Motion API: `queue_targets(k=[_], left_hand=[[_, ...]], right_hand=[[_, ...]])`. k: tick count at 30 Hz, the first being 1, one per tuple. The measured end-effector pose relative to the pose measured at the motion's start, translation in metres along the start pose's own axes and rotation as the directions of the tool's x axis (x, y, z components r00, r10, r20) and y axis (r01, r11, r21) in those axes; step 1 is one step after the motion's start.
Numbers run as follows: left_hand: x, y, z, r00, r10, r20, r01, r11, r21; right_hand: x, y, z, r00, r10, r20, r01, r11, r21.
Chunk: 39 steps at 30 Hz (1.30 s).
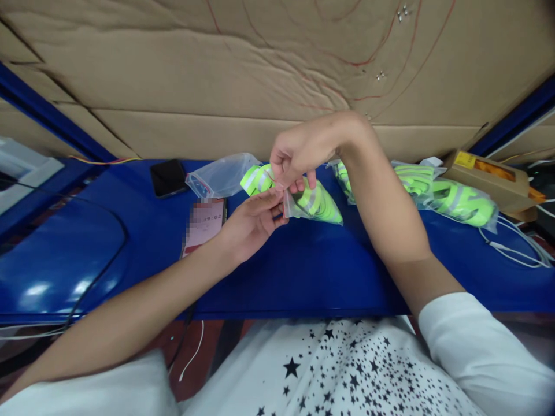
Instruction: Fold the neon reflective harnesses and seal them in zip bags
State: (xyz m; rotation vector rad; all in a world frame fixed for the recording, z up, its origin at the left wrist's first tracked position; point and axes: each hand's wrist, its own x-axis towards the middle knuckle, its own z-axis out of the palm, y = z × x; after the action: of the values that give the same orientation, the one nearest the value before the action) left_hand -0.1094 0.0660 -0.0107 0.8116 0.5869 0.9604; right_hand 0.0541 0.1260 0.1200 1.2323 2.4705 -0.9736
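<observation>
Right of the black rectangular phone (pixel 168 178), my left hand (pixel 251 228) pinches the red-edged mouth of a clear plastic zip bag (pixel 295 208), which holds a fluorescent yellow-green strap (pixel 323 205) with silver bands, and my right hand (pixel 299 155) bends over that mouth, though I cannot tell what it grasps.

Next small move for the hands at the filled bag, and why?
Probably pinch the bag shut along its red edge: left hand and right hand meet there, and yellow-green strap already lies inside. Can't tell whether it's sealed.
</observation>
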Motion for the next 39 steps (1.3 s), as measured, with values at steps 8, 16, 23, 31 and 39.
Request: queue_targets(k=[8, 16, 23, 31, 39], left_hand=[[0.005, 0.004, 0.0, 0.996, 0.063, -0.063, -0.059, 0.997, 0.055], [0.005, 0.004, -0.002, 0.989, 0.148, -0.01, -0.143, 0.969, 0.199], [0.002, 0.007, 0.003, 0.983, 0.179, -0.049, -0.166, 0.966, 0.198], [-0.001, 0.011, 0.004, 0.977, 0.209, -0.05, -0.202, 0.971, 0.125], [0.001, 0.015, 0.003, 0.971, 0.194, -0.143, -0.195, 0.981, 0.01]], right_hand=[[0.001, 0.003, -0.001, 0.998, 0.036, -0.06, -0.039, 0.997, -0.061], [0.004, 0.001, 0.0, 1.0, 0.013, -0.009, -0.013, 1.0, 0.01], [0.003, 0.004, -0.001, 0.999, -0.049, 0.013, 0.049, 0.999, 0.003], [0.009, -0.005, 0.004, 0.968, -0.158, -0.196, 0.128, 0.98, -0.153], [-0.005, 0.001, -0.005, 0.895, -0.146, -0.422, -0.054, 0.903, -0.427]])
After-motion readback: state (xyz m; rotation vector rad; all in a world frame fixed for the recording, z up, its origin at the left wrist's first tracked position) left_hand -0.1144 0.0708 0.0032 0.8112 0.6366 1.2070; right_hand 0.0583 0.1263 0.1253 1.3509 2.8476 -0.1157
